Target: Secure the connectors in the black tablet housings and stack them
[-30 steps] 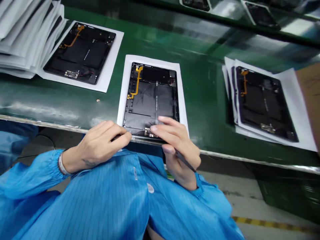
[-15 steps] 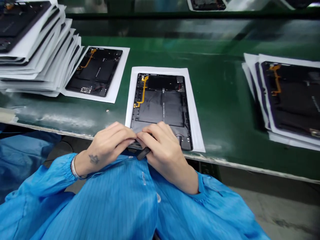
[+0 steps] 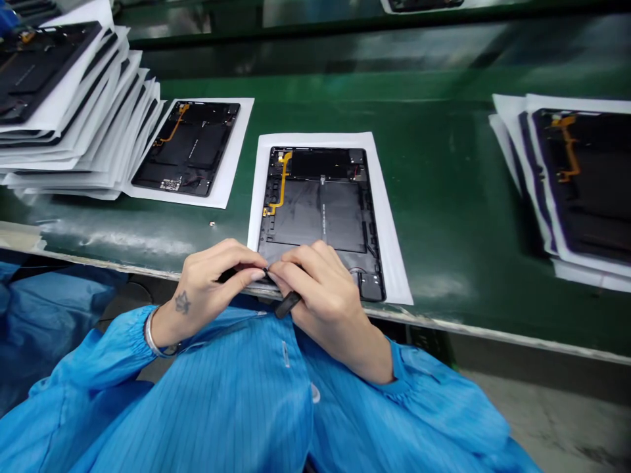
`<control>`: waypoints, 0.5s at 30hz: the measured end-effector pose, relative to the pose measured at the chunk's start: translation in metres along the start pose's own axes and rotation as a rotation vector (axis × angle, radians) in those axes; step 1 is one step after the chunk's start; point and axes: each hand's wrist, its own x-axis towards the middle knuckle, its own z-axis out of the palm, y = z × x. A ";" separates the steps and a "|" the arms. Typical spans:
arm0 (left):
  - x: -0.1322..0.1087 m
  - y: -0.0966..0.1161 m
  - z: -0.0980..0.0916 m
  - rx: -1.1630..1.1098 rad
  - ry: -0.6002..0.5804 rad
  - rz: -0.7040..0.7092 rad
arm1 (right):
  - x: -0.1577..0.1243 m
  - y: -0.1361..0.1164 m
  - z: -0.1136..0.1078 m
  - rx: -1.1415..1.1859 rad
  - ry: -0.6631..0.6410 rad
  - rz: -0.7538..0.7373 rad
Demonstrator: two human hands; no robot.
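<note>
A black tablet back housing [image 3: 320, 217] lies face up on a white sheet [image 3: 390, 263], with an orange flex cable [image 3: 282, 180] at its upper left. My left hand [image 3: 211, 289] and my right hand [image 3: 320, 289] meet at the housing's lower edge. The left fingers pinch something small and dark at that edge, too hidden to identify. My right hand grips a black tool [image 3: 287, 304], and only its dark end shows below the fingers. The housing's lower corner by my hands is partly covered.
A tall stack of white sheets [image 3: 83, 131] with housings stands at left, beside a single housing [image 3: 186, 148]. Another stack [image 3: 576, 184] lies at right. All rest on a green belt [image 3: 444, 197] with a metal edge [image 3: 468, 326]. My blue sleeves lie below.
My hands have come together at the housing's lower edge. The black tool has swung from pointing lower right to poking down between them. The view has shifted, tilting less.
</note>
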 end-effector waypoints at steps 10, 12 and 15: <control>0.004 -0.004 -0.002 0.163 -0.080 0.050 | -0.002 0.000 -0.006 -0.002 0.006 0.019; 0.003 -0.009 -0.003 0.270 -0.105 0.135 | -0.005 0.002 -0.008 -0.001 -0.023 -0.024; 0.000 -0.016 -0.005 0.430 -0.173 0.237 | -0.008 0.006 -0.010 -0.010 -0.073 -0.092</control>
